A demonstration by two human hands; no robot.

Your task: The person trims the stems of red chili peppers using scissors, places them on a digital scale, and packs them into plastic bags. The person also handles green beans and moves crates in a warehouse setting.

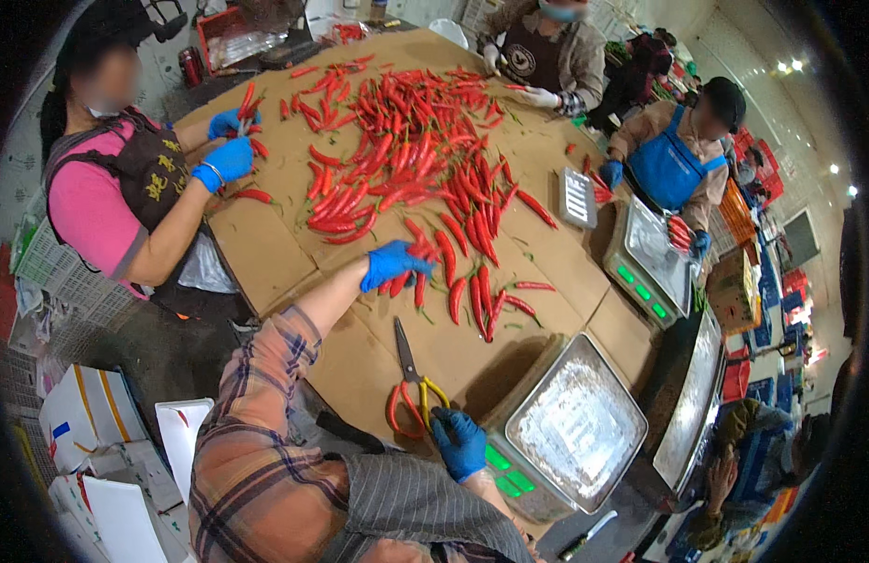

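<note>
My left hand (pixel 398 266), in a blue glove, reaches onto the near edge of a large pile of red chili peppers (pixel 406 148). Its fingers close around a few red chili peppers (pixel 421 243), blurred by motion. My right hand (pixel 459 445), also blue-gloved, is low at the table's front edge, fingers curled against the yellow handle loop of a pair of scissors (pixel 406 359). Whether it grips the loop is unclear. The scissors have one red and one yellow handle, and their dark blades point towards the pile. Loose peppers (pixel 487 299) lie just right of my left hand.
A digital scale (pixel 575 422) with a worn metal pan stands beside my right hand. Beyond it are a knife (pixel 587 536), a second scale (pixel 645 257) and a clear plastic tray (pixel 577 197). Gloved co-workers (pixel 100 190) stand around the cardboard-covered table (pixel 265 253).
</note>
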